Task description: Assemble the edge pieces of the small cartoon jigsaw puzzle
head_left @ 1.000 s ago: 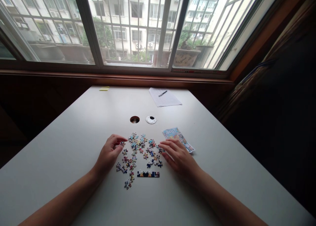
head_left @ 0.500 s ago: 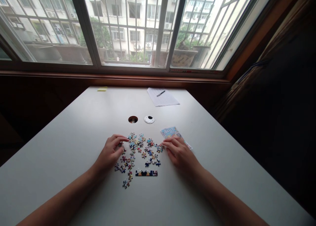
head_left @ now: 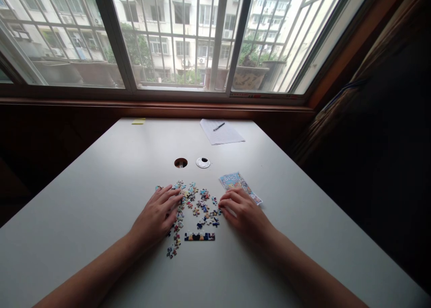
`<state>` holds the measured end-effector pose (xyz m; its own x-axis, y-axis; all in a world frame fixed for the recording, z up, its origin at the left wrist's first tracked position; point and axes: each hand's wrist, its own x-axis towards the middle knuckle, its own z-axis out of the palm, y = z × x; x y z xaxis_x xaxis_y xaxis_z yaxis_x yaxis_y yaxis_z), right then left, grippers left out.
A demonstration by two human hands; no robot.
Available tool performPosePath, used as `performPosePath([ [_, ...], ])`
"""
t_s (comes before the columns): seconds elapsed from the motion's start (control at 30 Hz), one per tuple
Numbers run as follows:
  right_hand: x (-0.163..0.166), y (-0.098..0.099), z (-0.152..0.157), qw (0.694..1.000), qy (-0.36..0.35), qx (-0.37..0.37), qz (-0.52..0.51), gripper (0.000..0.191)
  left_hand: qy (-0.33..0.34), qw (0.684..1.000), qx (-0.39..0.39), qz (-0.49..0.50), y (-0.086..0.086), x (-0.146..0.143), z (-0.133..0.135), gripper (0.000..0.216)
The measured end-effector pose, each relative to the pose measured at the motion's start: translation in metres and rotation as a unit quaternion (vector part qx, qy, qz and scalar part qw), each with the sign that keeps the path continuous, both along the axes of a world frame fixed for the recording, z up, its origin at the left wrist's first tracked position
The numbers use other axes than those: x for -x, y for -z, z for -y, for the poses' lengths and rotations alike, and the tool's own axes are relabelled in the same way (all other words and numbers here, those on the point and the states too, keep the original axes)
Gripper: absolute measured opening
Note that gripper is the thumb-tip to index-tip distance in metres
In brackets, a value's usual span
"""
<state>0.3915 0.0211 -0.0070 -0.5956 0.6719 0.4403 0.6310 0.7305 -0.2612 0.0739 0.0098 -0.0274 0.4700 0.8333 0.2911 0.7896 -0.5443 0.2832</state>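
Loose jigsaw puzzle pieces (head_left: 203, 205) lie in a scattered pile on the white table, between my two hands. Palm down over the pile's left side, my left hand (head_left: 158, 213) has its fingers stretched and apart, covering some pieces. My right hand (head_left: 244, 211) is at the pile's right edge with curled fingers; a small reddish puzzle piece (head_left: 220, 205) shows at its fingertips. Nearer to me lies a joined strip of puzzle pieces (head_left: 200, 237), dark with orange patches, and neither hand touches it. A short trail of pieces (head_left: 172, 250) runs left of the strip.
A light-blue picture leaflet (head_left: 235, 181) lies behind my right hand. Farther back are a round hole (head_left: 181, 163) in the table (head_left: 101, 187), its round cover (head_left: 203, 163), paper sheets (head_left: 224, 135) with a pen (head_left: 218, 126), and a yellow slip (head_left: 138, 121). A barred window stands beyond.
My left hand has moved right over the pile and spread its fingers, hiding pieces seen before. My right fingertips have drawn slightly nearer to me, and pieces at the right edge have shifted.
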Motion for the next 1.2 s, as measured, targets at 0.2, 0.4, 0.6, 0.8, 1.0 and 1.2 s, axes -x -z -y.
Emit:
performPosePath([
  [0.2,0.002,-0.002,0.001,0.999,-0.053,-0.003,-0.009,0.009,-0.005,1.000,0.000,0.010,0.001,0.000,0.001,0.042],
  [0.4,0.000,0.001,0.000,0.998,-0.062,0.011,-0.005,0.006,-0.014,0.998,-0.002,0.069,0.000,0.000,0.002,0.031],
  [0.6,-0.001,0.001,0.000,0.998,-0.068,0.015,-0.009,0.006,-0.040,0.995,-0.003,0.093,0.001,0.003,0.001,0.026],
  [0.8,-0.002,0.002,-0.001,0.997,-0.069,0.016,-0.013,0.007,-0.040,0.997,0.003,0.061,-0.001,0.005,0.001,0.027],
  [1.0,-0.003,0.006,-0.001,0.997,-0.067,0.025,-0.016,0.007,-0.070,0.995,-0.022,0.061,-0.012,0.026,-0.011,0.019],
  [1.2,-0.004,0.010,-0.001,0.998,-0.053,0.039,-0.015,0.007,-0.082,0.995,-0.012,0.054,-0.023,0.063,-0.031,0.024],
])
